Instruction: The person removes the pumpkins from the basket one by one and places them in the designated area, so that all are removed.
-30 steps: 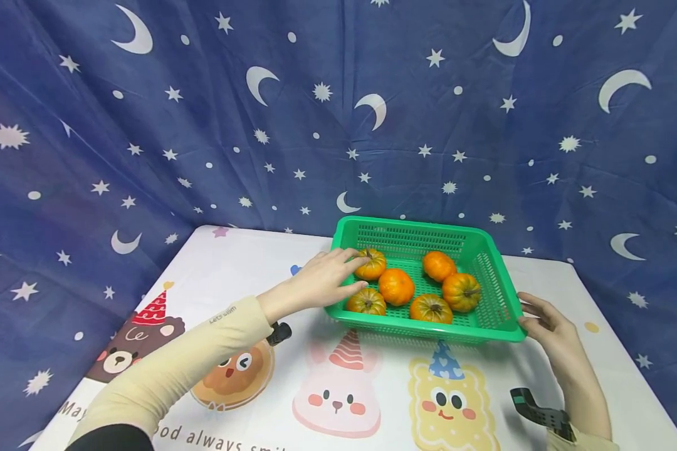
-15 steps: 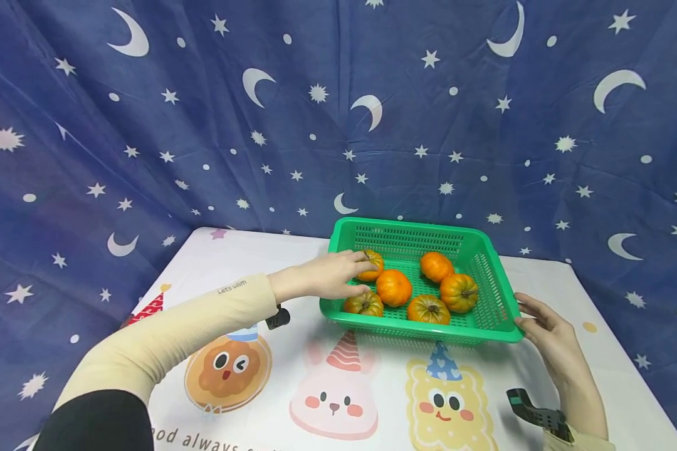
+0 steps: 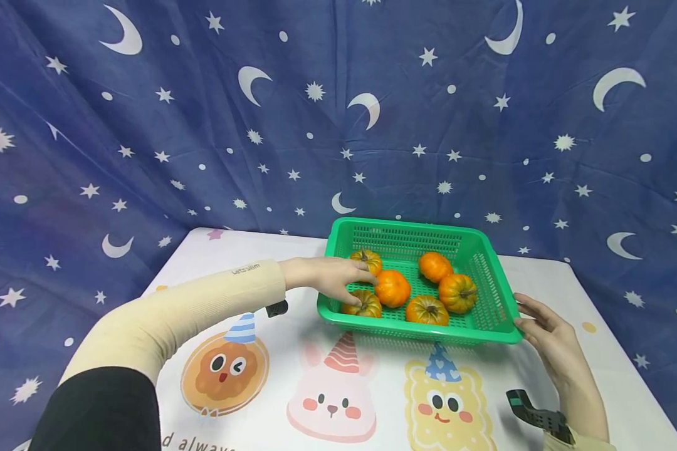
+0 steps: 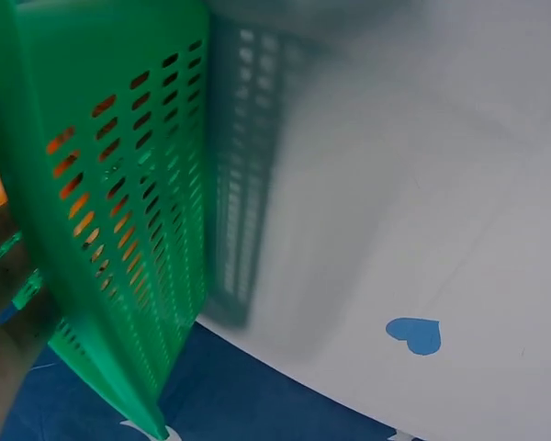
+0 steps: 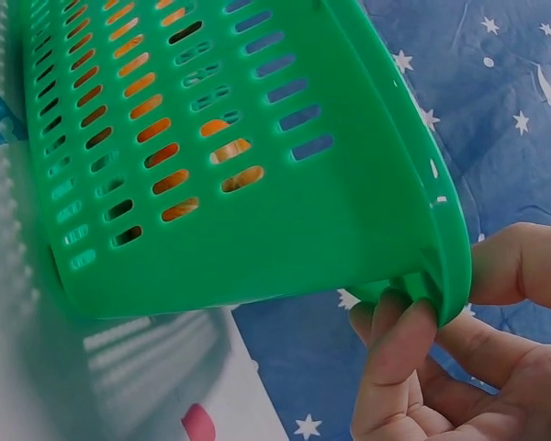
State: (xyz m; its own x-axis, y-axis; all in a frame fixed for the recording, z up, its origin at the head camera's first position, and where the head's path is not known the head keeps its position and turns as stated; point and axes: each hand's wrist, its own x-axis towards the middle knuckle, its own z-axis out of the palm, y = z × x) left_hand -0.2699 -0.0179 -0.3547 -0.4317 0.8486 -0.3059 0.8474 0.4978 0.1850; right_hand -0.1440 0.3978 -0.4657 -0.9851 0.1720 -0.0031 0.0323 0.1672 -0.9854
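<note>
A green plastic basket [image 3: 417,332] with slotted walls holds several small orange and yellow-green pumpkins. My left hand [image 3: 338,275] reaches over the basket's left rim, its fingers spread loosely. Its thumb lies over the front-left pumpkin [image 3: 367,305], and its fingertips are right by the bright orange pumpkin [image 3: 393,289]. Behind them sits the back-left pumpkin [image 3: 367,260]. At the basket's right front corner, my right hand [image 3: 555,341] pinches the rim between thumb and fingers. The right wrist view shows these fingers [image 5: 399,354] curled at the rim.
The table has a white cloth [image 3: 259,413] printed with cartoon figures. Close behind the basket hangs a dark blue curtain [image 3: 293,125] with moons and stars. More pumpkins, including a striped one [image 3: 458,293], sit in the basket's right half.
My left hand has shifted from the back-left pumpkin toward the front-left one, uncovering the back one. My right hand stays on the rim. The head view has shifted slightly.
</note>
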